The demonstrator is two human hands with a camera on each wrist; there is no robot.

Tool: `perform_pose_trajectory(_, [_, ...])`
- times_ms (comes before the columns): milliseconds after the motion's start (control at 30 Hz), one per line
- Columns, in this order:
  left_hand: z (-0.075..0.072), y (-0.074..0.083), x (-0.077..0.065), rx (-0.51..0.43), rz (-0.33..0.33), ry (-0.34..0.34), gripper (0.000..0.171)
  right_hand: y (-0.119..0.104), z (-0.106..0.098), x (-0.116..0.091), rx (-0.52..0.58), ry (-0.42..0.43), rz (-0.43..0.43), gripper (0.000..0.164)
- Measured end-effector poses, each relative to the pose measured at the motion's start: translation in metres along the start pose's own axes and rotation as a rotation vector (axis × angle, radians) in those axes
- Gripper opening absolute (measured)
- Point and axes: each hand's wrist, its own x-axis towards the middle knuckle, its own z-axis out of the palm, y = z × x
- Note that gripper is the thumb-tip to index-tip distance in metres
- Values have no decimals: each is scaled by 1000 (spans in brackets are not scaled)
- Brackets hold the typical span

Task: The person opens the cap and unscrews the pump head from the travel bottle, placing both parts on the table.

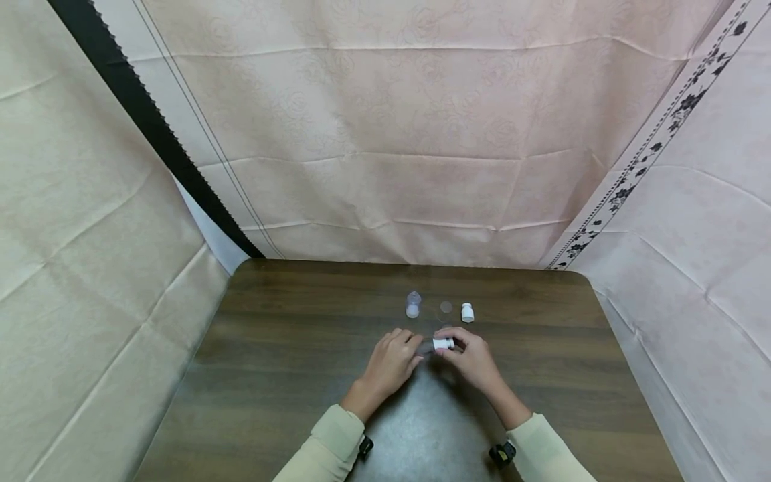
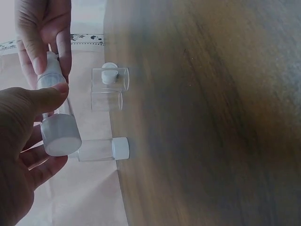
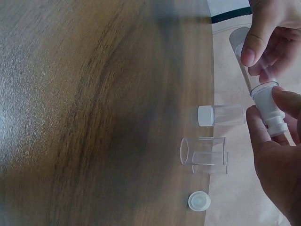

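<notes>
In the head view my left hand (image 1: 391,361) and right hand (image 1: 474,361) meet above the table. The left one grips a clear tube (image 3: 241,42) with a white end (image 2: 62,135), fingers wrapped round its side. My right hand pinches a small white bottle-shaped piece (image 1: 444,343) with a narrow neck. That piece meets the other end of the tube; in the right wrist view its wide part (image 3: 268,100) lines up with the rim. How far it sits inside cannot be told.
Beyond my hands a clear tube on a white base (image 1: 412,304) stands upright. Two open clear cylinders, one a clear ring-like cylinder (image 1: 446,306), stand beside it. Farther right is another small white bottle-shaped piece (image 1: 467,312). The wooden table (image 1: 289,348) ends at hanging cloth (image 1: 385,201).
</notes>
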Motion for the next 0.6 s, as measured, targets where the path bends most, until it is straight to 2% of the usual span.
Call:
perform_pose_trajectory(200, [1,0,0,11,1,-11,37,0,-1,0,27,-23,-9,31])
perform_pose_trajectory(467, [2,1,2,36,30,21,33,-3,-5,3,35,-15,163,25])
perform_pose_trajectory(500, [2,1,2,38,35,22,33,-9,-7,3,33,-20,173,24])
perform_pose_trajectory(600, [3,1,3,51,50,30,32,-7,-8,5,42,-55,232,26])
